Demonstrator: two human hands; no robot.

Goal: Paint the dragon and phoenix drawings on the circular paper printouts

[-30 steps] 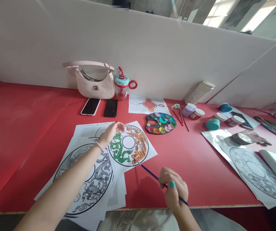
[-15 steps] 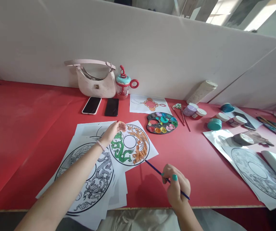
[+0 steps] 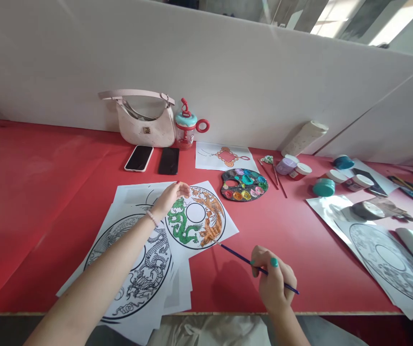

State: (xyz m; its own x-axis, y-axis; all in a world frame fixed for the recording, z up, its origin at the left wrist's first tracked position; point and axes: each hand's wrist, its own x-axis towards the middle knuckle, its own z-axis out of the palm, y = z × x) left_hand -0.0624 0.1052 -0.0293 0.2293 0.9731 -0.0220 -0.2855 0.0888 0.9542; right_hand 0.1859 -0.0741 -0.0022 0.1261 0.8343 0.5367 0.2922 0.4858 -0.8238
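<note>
Painted sheet [image 3: 195, 213]: on red tabletop [image 3: 274, 226], ahead of the person, set askew beside larger line-art sheets [image 3: 130, 197]. White paper, round black-outlined design with a plain white circle at its middle. Left half, a green dragon, black linework showing through; right half, an orange winged creature, shade uneven, darker toward the bottom. Margins white.

Right hand: fingers and thumb closed around slim blue paintbrush [image 3: 240, 257], gripped mid-handle, shaft slanting, tip at the lower orange part; tip contact too small to tell.

Left hand [image 3: 171, 198]: at the sheet's upper left edge, fingers loosely bent and together, nothing seen in it; pressure on paper, cannot tell.

Black palette [image 3: 240, 188], wells of many colours, near the sheet's upper right
</note>
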